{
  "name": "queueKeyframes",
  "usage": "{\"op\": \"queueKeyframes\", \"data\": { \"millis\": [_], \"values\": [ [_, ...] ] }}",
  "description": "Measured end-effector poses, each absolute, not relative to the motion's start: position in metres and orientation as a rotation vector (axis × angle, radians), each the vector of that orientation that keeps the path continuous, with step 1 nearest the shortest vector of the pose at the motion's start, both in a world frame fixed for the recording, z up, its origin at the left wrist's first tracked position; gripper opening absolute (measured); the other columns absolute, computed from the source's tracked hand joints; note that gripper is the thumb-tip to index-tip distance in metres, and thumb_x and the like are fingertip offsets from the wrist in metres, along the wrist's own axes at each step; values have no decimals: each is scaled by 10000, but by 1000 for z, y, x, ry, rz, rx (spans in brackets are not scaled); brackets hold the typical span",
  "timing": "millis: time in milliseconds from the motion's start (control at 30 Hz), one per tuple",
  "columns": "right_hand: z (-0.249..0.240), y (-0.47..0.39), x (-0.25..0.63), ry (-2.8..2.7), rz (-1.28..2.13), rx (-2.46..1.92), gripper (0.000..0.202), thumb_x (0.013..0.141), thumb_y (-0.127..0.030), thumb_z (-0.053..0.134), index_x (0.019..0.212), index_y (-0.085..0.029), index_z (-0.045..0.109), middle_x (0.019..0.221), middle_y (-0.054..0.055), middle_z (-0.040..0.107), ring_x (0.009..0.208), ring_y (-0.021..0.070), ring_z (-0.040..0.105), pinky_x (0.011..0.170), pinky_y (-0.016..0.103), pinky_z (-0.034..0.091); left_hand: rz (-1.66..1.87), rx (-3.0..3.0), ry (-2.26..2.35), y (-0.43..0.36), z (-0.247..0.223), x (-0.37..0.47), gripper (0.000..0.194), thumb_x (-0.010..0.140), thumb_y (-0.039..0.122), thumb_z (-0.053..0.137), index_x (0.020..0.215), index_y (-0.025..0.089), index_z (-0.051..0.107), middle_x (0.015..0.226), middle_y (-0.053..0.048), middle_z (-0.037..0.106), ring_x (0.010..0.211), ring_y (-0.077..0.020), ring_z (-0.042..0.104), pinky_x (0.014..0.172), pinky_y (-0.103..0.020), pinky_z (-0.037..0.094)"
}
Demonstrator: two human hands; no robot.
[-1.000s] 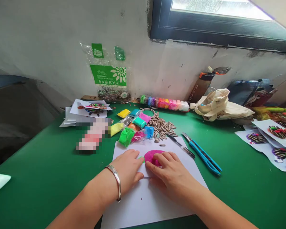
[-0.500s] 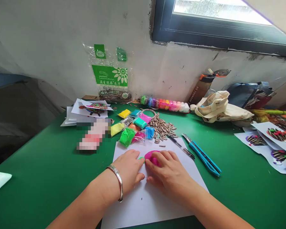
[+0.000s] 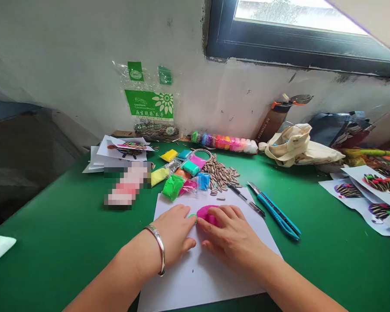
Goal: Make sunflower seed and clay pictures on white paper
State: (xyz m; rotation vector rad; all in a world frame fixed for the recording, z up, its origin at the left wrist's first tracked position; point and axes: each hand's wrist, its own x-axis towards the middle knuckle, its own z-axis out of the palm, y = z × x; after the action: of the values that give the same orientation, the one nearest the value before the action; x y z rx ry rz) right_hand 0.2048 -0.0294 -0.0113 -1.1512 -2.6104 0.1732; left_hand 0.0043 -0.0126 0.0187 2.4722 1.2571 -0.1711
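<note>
A white sheet of paper (image 3: 182,284) lies on the green table. On its upper part sits a flat magenta piece of clay (image 3: 204,212), with a small bit of green clay (image 3: 191,215) at its left edge. My left hand (image 3: 177,232), with a silver bangle on the wrist, rests on the paper, fingers apart, index fingertip touching the green bit. My right hand (image 3: 229,229) lies partly over the magenta clay, fingers bent and spread, its index tip near the green bit.
Behind the paper are colourful clay packets (image 3: 173,187) and a pile of sunflower seeds (image 3: 221,172). A black pen (image 3: 247,200) and a blue utility knife (image 3: 277,212) lie at the right. Decorated papers (image 3: 347,190) are at the far right, a cloth bag (image 3: 299,147) by the wall.
My thumbs have moved slightly apart, the right one a little to the right. The fingertips stay at the clay, and the camera view has shifted slightly.
</note>
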Motion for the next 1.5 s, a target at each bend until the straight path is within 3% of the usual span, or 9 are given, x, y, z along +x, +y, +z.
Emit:
{"op": "queueKeyframes", "data": {
  "millis": [200, 433, 600, 800, 1233, 1333, 1500],
  "values": [
    [-14, -31, 203, -2609, 186, -1138, 364, 899, -422, 510, 1233, -282, 543, 1143, 73, 573, 1021, 254, 461, 889, 429, 335, -212, 2364, 1232, -12, 31, 3, 333, 839, 272, 558, 1151, 156, 558, 1112, -116, 575, 1073, -262, 523, 948, -393, 434],
    [-12, -30, 202, -2599, 192, -1133, 367, 895, -405, 513, 1242, -289, 541, 1182, 60, 570, 1035, 259, 466, 906, 443, 336, -247, 2471, 1307, -9, 20, 4, 317, 802, 335, 613, 1072, 170, 631, 1144, -136, 562, 1122, -312, 486, 948, -443, 430],
    [-12, -29, 203, -2561, 130, -1141, 390, 885, -381, 523, 1258, -272, 546, 1287, 92, 517, 1141, 301, 423, 942, 471, 336, -215, 2396, 1283, -8, 29, 1, 336, 838, 330, 572, 1124, 155, 598, 1113, -129, 583, 1078, -290, 529, 937, -428, 445],
    [-20, -26, 200, -2594, 90, -1155, 460, 881, -435, 512, 1305, -257, 512, 1353, 106, 482, 1224, 320, 386, 1010, 512, 298, -212, 2369, 1355, -5, 28, -2, 446, 809, 324, 612, 1207, 136, 541, 1208, -149, 552, 1172, -310, 477, 992, -441, 405],
    [-27, -26, 196, -2627, 88, -1240, 502, 898, -457, 471, 1363, -271, 440, 1396, 94, 455, 1292, 344, 340, 1047, 589, 231, -172, 2431, 1317, 0, 16, -11, 384, 813, 387, 579, 1148, 201, 601, 1208, -122, 548, 1183, -309, 478, 987, -428, 412],
    [-29, -26, 203, -2585, 19, -1258, 555, 868, -398, 536, 1381, -217, 421, 1401, 126, 447, 1292, 340, 350, 1049, 580, 250, -193, 2365, 1324, 2, 21, -18, 405, 842, 389, 535, 1197, 197, 565, 1255, -129, 531, 1220, -317, 458, 998, -438, 401],
    [-28, -12, 225, -2430, -29, -1349, 524, 833, -365, 582, 1299, -135, 514, 1304, 166, 535, 1186, 333, 462, 974, 519, 381, -193, 2351, 1350, 2, 23, -17, 420, 803, 357, 581, 1185, 183, 563, 1274, -138, 524, 1227, -319, 451, 999, -444, 400]
  ]
}}
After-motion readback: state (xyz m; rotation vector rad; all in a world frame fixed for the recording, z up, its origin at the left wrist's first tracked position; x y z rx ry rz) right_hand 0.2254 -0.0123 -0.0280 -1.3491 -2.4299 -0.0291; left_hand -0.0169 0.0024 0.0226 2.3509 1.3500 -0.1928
